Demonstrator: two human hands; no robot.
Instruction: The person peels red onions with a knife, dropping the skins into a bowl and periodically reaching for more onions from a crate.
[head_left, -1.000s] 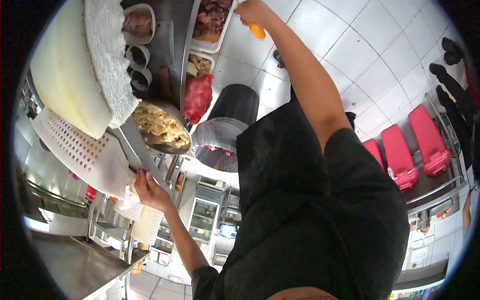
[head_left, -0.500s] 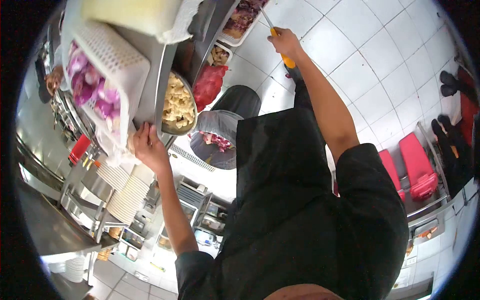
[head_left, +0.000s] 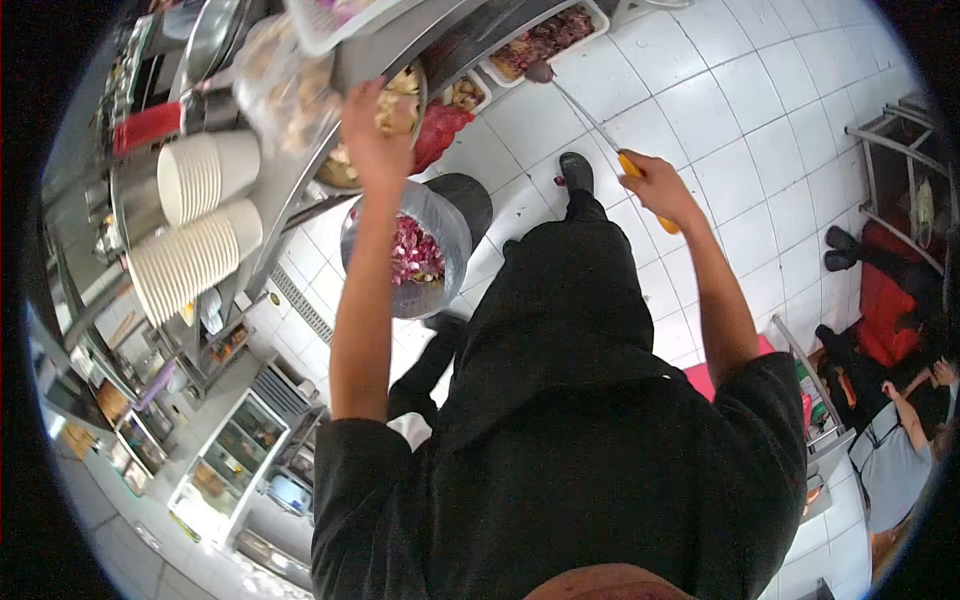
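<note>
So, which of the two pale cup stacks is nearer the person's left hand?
The upper stack, beside the red object; the other stack lies lower in the picture, farther from the left hand.

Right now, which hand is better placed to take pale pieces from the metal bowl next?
Probably the left hand: it is at the metal bowl, while the right hand, farther off, holds a yellow-handled tool.

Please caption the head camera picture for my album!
Right hand holds an orange-handled tool, left hand by a metal bowl.
</note>
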